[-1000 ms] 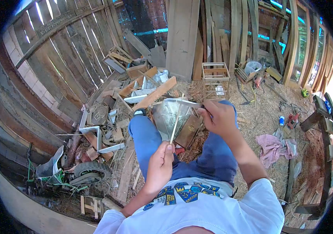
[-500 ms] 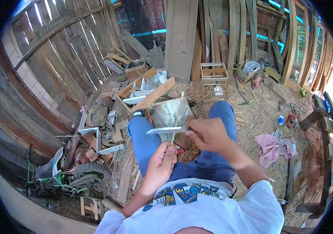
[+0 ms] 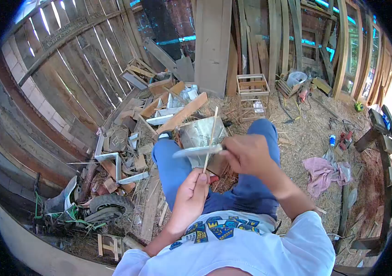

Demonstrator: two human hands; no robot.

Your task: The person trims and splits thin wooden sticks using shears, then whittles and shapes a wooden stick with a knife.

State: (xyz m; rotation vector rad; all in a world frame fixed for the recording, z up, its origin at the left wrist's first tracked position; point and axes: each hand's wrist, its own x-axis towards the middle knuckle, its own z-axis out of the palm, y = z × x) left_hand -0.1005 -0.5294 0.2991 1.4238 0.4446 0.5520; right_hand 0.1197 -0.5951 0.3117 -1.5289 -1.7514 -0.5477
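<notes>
A thin wooden stick (image 3: 213, 133) stands up from my left hand (image 3: 193, 187), whose thumb and fingers pinch its lower end. My right hand (image 3: 247, 154) is wrapped round the handle of a knife (image 3: 196, 152). The knife's blade points left and crosses the stick a little above my left hand; it is slightly blurred. Most of the knife handle is hidden by my fingers. Beyond the hands, between my knees, lies a grey, worn flat panel (image 3: 196, 133).
Wood scraps and a white angled frame (image 3: 118, 168) lie at the left, near a wheel (image 3: 108, 204). A small wooden rack (image 3: 253, 94) stands ahead. At the right are a pink cloth (image 3: 319, 177), a blue can (image 3: 332, 140) and a wooden bench (image 3: 384, 138).
The knife has come down and left from the stick's upper part to lie across it nearer my left hand. My right hand has moved down with it. My left hand still holds the stick.
</notes>
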